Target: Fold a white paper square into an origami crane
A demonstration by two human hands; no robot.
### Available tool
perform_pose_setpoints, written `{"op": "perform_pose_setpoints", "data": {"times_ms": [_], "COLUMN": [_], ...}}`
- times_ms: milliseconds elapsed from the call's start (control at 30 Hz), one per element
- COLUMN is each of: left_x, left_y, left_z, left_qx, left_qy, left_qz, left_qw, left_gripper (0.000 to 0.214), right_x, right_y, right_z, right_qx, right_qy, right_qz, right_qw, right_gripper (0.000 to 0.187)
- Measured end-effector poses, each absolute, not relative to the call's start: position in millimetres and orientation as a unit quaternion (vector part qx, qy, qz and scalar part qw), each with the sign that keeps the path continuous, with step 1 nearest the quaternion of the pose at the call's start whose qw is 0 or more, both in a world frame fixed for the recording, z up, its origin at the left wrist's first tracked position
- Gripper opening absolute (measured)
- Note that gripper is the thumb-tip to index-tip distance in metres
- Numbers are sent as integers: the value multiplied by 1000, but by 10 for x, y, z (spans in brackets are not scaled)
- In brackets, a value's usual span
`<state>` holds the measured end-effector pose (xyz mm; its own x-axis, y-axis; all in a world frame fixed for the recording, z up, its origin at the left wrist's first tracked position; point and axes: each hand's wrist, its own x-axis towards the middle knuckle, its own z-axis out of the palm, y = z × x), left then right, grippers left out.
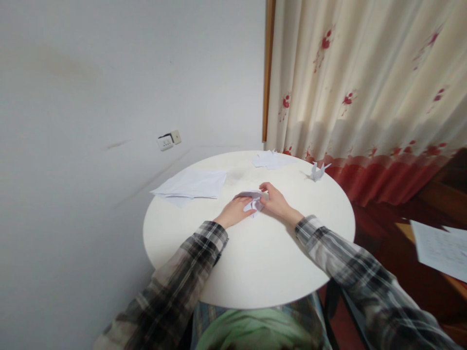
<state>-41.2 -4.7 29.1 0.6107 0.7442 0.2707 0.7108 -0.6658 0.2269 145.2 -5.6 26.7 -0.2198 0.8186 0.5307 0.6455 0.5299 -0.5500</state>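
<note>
A piece of folded white paper (256, 204) lies on the round white table (251, 262), between my two hands. My left hand (233, 212) holds it from the left, its fingers laid over the paper and its thumb at the near edge. My right hand (276, 200) is at the paper's right side, the thumb against a fold and the index finger bent and raised above it. Its other fingers are mostly hidden. The paper shows several creased flaps, partly covered by my fingers.
White sheets (193, 184) lie stacked at the table's left. More paper pieces (272, 159) lie at the far edge. A folded paper crane (317, 171) stands at the right. The wall with a socket (166, 142) borders the left; a curtain (346, 97) hangs behind.
</note>
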Motion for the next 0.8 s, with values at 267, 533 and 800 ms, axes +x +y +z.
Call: {"op": "perform_pose_setpoints", "data": {"times_ms": [267,533,800], "left_x": [-428,-435,-426], "left_y": [-28,-17,1], "left_z": [264,259,255], "left_qx": [895,896,910], "left_qy": [405,401,362], "left_qz": [183,184,185], "left_qw": [46,52,79], "left_gripper": [40,38,34], "right_x": [1445,1470,1470], "right_y": [-91,-13,-19], "right_z": [307,222,204], "right_qx": [-504,-499,-473], "right_qy": [-780,-778,-787], "right_qz": [108,105,116], "right_qw": [355,369,379], "right_gripper": [31,25,30]}}
